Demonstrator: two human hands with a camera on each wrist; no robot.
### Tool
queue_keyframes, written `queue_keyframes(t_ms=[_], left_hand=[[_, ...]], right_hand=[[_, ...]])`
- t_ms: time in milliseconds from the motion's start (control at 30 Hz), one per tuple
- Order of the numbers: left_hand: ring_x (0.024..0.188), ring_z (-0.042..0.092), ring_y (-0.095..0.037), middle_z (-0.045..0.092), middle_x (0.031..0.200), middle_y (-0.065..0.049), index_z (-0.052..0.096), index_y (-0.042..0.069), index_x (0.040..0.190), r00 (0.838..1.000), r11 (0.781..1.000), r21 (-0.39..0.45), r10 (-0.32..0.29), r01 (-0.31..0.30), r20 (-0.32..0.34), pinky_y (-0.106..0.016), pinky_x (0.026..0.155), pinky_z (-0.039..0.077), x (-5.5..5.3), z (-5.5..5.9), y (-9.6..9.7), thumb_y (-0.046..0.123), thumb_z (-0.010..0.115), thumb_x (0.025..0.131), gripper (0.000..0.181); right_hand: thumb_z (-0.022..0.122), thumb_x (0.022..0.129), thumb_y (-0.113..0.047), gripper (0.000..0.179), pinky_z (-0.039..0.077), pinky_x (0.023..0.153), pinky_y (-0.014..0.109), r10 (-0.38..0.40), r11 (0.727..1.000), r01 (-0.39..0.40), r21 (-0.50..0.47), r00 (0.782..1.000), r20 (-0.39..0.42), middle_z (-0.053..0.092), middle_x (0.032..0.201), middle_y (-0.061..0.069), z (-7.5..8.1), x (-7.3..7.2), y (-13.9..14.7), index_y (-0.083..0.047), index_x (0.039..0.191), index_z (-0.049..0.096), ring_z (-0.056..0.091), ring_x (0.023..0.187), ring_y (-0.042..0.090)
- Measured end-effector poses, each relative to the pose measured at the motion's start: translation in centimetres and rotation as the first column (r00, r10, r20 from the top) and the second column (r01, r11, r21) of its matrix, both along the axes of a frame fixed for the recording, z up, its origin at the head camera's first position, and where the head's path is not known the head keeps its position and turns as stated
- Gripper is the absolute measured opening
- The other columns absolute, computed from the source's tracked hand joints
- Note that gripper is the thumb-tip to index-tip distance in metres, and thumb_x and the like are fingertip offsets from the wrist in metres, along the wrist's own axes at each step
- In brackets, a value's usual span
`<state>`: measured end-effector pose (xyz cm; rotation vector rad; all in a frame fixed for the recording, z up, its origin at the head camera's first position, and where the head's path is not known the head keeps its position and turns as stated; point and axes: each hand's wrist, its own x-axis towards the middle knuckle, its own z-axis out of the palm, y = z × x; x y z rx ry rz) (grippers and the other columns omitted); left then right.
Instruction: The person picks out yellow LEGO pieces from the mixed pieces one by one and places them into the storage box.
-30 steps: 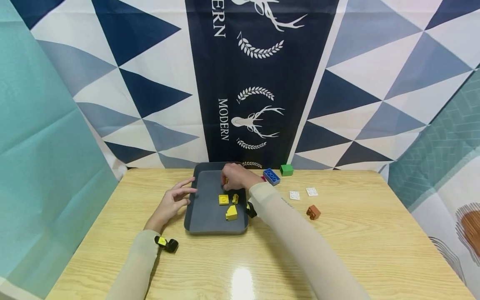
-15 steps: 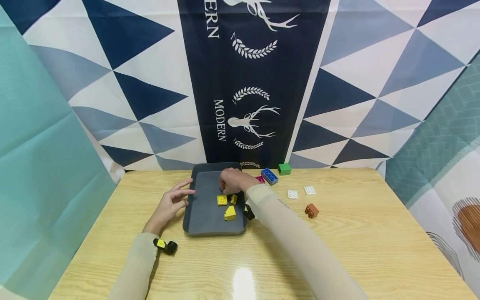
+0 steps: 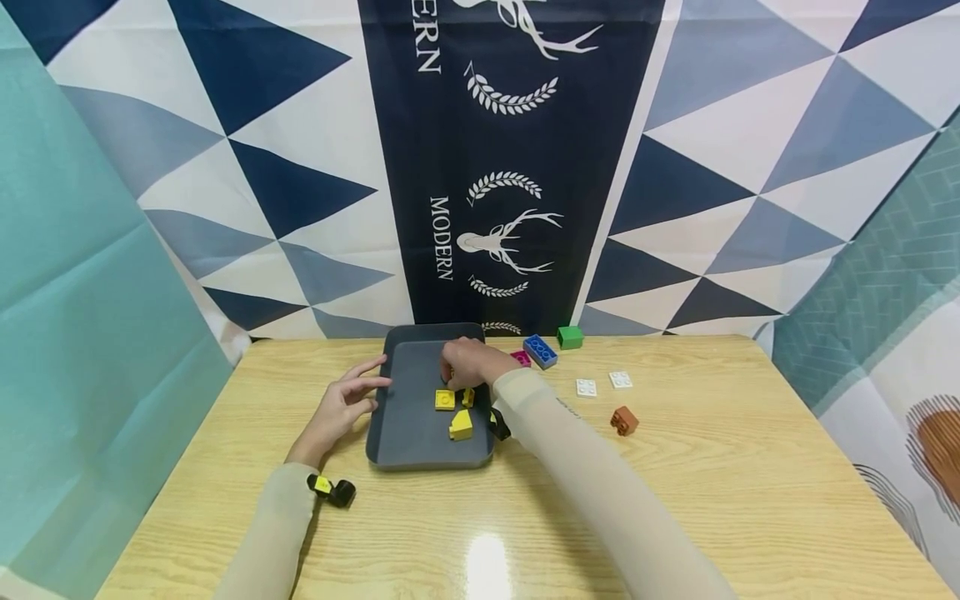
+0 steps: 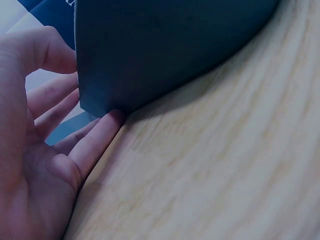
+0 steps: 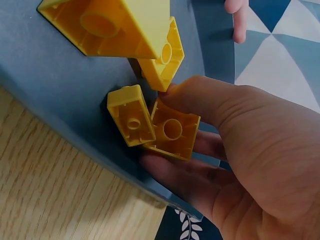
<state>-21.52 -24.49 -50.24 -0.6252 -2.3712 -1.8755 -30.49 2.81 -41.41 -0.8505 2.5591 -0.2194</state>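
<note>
A grey tray (image 3: 405, 437) stands at the table's back, with yellow building blocks inside. My right hand (image 3: 468, 364) reaches into its far right part. In the right wrist view, thumb and fingers pinch a hollow yellow building block (image 5: 182, 131), its underside facing the camera. A smaller yellow block (image 5: 131, 115) lies against it. Beside them are a flat yellow block (image 5: 175, 52) and a sloped yellow block (image 5: 145, 25). My left hand (image 3: 341, 412) touches the tray's left wall, fingers spread and relaxed; in the left wrist view its fingertips meet the tray's side.
Right of the tray lie a magenta brick (image 3: 521, 358), partly behind the right wrist, a blue brick (image 3: 540, 351) and a green brick (image 3: 570, 337). Two white plates (image 3: 586, 388) and a brown brick (image 3: 623, 421) sit farther right. A patterned cloth rises behind the table.
The head view has shifted slightly, uncovering more of the magenta brick. Both hands stay at the tray in nearly the same place.
</note>
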Motion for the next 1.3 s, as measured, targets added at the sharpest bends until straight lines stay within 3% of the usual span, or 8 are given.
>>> queue_keyframes(t_ms=[67,300,433,633,867,1133,1300], left_hand=[[0.162,0.036,-0.059,0.041,0.176,-0.033,0.071,-0.017,0.134,1.000,1.000,-0.001,-0.002,0.002,-0.003,-0.004,0.118,0.046,0.0,0.0,0.0,-0.018,0.059,0.095,0.041],[0.163,0.036,-0.057,0.041,0.176,-0.034,0.072,-0.017,0.133,1.000,1.000,0.005,0.001,-0.001,-0.007,-0.004,0.118,0.045,-0.1,0.0,0.0,-0.018,0.059,0.095,0.041],[0.162,0.036,-0.059,0.041,0.176,-0.034,0.071,-0.018,0.133,1.000,1.000,0.002,-0.001,0.001,-0.014,-0.004,0.119,0.045,-0.2,0.1,0.1,-0.018,0.059,0.094,0.040],[0.164,0.035,-0.057,0.041,0.176,-0.033,0.071,-0.018,0.134,1.000,1.000,0.014,-0.010,0.010,-0.004,-0.004,0.119,0.045,-0.1,0.2,0.2,-0.018,0.058,0.095,0.041],[0.165,0.034,-0.057,0.041,0.176,-0.034,0.071,-0.018,0.133,1.000,1.000,0.013,-0.008,0.008,-0.003,-0.004,0.120,0.044,-0.1,0.2,0.1,-0.018,0.058,0.095,0.041],[0.164,0.035,-0.058,0.041,0.176,-0.035,0.071,-0.019,0.134,1.000,1.000,0.012,-0.005,0.005,-0.005,-0.004,0.119,0.044,0.1,0.1,0.0,-0.018,0.058,0.095,0.041],[0.164,0.035,-0.057,0.041,0.176,-0.034,0.071,-0.018,0.134,1.000,1.000,0.012,-0.009,0.009,-0.004,-0.004,0.120,0.044,0.0,0.0,0.0,-0.018,0.058,0.095,0.041]], right_hand=[[0.081,0.104,-0.021,0.009,0.068,0.098,0.038,0.003,1.000,-0.003,0.003,1.000,-0.007,0.080,0.116,0.005,-0.9,-0.8,0.0,-0.013,0.108,0.085,0.071,0.100,0.022],[0.086,0.099,-0.028,0.005,0.066,0.093,0.033,-0.007,1.000,0.007,-0.024,1.000,0.007,0.079,0.112,-0.005,-6.4,-5.3,0.4,-0.025,0.103,0.085,0.069,0.097,0.017],[0.085,0.099,-0.029,0.007,0.066,0.095,0.034,0.015,1.000,-0.015,-0.005,1.000,-0.009,0.080,0.116,-0.005,-6.7,-5.7,0.4,-0.027,0.106,0.086,0.070,0.100,0.017],[0.082,0.102,-0.030,0.012,0.065,0.092,0.034,0.055,0.998,-0.055,0.031,0.998,-0.013,0.080,0.117,-0.001,-3.9,-3.9,0.4,-0.021,0.110,0.086,0.068,0.100,0.018],[0.077,0.107,-0.023,0.016,0.064,0.101,0.039,0.039,0.998,-0.040,0.045,0.999,0.031,0.079,0.126,0.005,1.7,0.6,0.4,-0.015,0.118,0.085,0.067,0.106,0.022],[0.071,0.111,-0.026,0.021,0.059,0.092,0.034,0.064,0.996,-0.066,0.053,0.997,0.044,0.079,0.122,0.002,2.5,1.2,0.4,-0.015,0.124,0.083,0.065,0.101,0.018],[0.069,0.112,-0.026,0.021,0.062,0.094,0.035,0.066,0.996,-0.068,0.055,0.997,0.034,0.080,0.122,0.002,2.9,1.1,0.4,-0.016,0.124,0.083,0.067,0.102,0.018]])
